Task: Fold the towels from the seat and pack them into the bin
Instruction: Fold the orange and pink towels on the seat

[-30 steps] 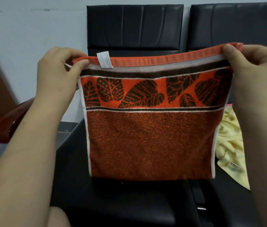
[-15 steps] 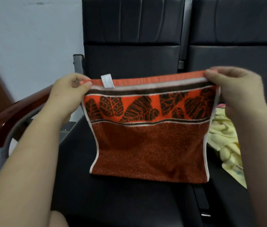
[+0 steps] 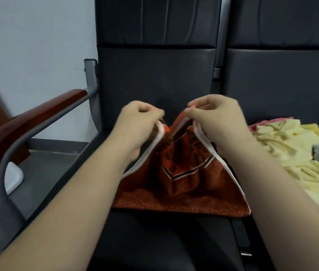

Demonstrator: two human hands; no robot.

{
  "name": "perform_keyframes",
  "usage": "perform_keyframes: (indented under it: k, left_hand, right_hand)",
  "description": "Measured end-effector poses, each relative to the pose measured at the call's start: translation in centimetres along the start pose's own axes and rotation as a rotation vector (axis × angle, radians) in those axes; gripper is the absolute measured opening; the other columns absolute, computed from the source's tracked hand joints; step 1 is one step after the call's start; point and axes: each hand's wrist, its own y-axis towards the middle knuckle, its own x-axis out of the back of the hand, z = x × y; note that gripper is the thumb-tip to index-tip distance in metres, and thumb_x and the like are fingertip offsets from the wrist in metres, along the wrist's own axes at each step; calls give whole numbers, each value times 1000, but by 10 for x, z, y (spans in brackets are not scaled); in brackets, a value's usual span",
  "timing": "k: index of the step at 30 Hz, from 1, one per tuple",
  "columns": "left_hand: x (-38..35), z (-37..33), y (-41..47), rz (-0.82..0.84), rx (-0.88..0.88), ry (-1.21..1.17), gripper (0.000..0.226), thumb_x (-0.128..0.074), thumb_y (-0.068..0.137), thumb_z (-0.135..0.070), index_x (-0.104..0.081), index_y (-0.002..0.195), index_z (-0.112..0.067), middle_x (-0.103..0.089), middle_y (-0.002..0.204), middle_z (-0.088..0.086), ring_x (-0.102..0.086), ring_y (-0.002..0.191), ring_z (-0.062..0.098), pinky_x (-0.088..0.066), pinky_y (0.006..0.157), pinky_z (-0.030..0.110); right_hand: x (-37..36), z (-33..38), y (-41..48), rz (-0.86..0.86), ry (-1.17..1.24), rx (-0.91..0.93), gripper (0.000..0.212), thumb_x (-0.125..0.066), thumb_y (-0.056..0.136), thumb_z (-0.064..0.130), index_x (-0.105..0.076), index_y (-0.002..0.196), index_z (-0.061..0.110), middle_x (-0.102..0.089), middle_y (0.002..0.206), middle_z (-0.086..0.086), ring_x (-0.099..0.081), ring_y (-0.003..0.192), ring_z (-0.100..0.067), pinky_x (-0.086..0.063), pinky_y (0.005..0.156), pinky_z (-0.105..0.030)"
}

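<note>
place: waiting area | linked black seats (image 3: pixel 154 75) | wood-topped armrest (image 3: pixel 37 117)

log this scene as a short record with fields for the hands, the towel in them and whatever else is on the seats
left hand: pinches a top corner of the orange towel
right hand: pinches the other top corner, near the left hand
orange towel: middle sags, lower edge rests on the seat
yellow towel: crumpled on the neighbouring seat
bin: not in view

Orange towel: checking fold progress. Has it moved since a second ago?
Yes. The orange towel came down from backrest height onto the seat cushion.
</note>
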Motion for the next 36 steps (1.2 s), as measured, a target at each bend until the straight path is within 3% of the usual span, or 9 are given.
perform_keyframes:
  k: [2, 5, 10, 14, 17, 20, 26, 33, 36]
  left_hand:
    - [-10, 3, -5, 65, 11, -9, 17, -72, 90, -17, -67, 105, -8, -73, 93, 11, -73, 75, 17, -62, 65, 38]
    - [-15, 3, -9, 98, -5, -14, 18, -72, 92, -19, -68, 108, -13, -74, 95, 6, -74, 77, 9, -56, 63, 20]
    - [-16, 5, -10, 67, -10, -14, 12, -68, 94, -12, -69, 106, -11, -75, 93, 7, -74, 80, 13, -58, 69, 24]
    - [-17, 7, -11, 131, 58, -14, 15, -68, 95, -22, -70, 108, -14, -73, 95, 5, -72, 74, 8, -56, 66, 20]
    - [-17, 9, -11, 124, 111, -68, 16, -69, 95, -22, -69, 107, -12, -72, 86, 1, -70, 65, 3, -54, 63, 18]
    - [-16, 8, -10, 96, 110, -119, 10, -65, 94, -15, -67, 103, -10, -70, 80, 2, -71, 69, 9, -57, 66, 21]
    - [-18, 8, -13, 121, 26, -76, 14, -63, 95, -15, -68, 107, -10, -74, 92, 5, -73, 75, 8, -58, 70, 22]
    - [-11, 3, -12, 229, 65, -286, 26, -50, 99, 4, -55, 123, -5, -76, 95, 17, -76, 89, 26, -62, 78, 35]
    - [-8, 1, -11, 298, 65, -275, 36, -58, 97, 3, -48, 129, -10, -76, 102, 18, -76, 92, 29, -62, 84, 38]
  right_hand:
    - [-7, 0, -5, 41, -20, 21, 6, -74, 83, 13, -73, 88, 18, -71, 72, 2, -61, 54, 3, -44, 49, -9]
    - [-11, -1, -7, 47, -87, 55, 7, -73, 84, 17, -73, 88, 23, -70, 71, 6, -62, 56, 4, -42, 48, -7]
    - [-12, -5, -8, 37, -144, 63, 9, -72, 84, 19, -73, 89, 26, -70, 76, 8, -65, 67, -1, -43, 52, -9]
    - [-15, -7, -10, 74, -133, 52, 8, -72, 84, 17, -73, 88, 24, -72, 75, 5, -66, 66, -5, -48, 56, -17]
    - [-14, -7, -10, 93, -133, 46, 6, -74, 85, 18, -74, 90, 22, -72, 77, 4, -68, 70, -6, -50, 55, -13]
    - [-13, -8, -8, 59, -136, 41, 8, -75, 84, 18, -73, 90, 23, -72, 79, 6, -67, 71, -3, -48, 55, -10]
    - [-15, -6, -13, 98, -112, 59, 12, -67, 85, 14, -73, 90, 24, -73, 81, 5, -70, 74, -7, -58, 67, -25]
    - [-10, -6, -12, 128, -153, 99, 23, -76, 84, 24, -69, 106, 25, -70, 93, 10, -66, 82, 0, -45, 56, -5]
    - [-6, -4, -9, 79, -88, 114, 18, -73, 85, 17, -70, 101, 24, -72, 86, 8, -68, 74, -1, -48, 55, -10]
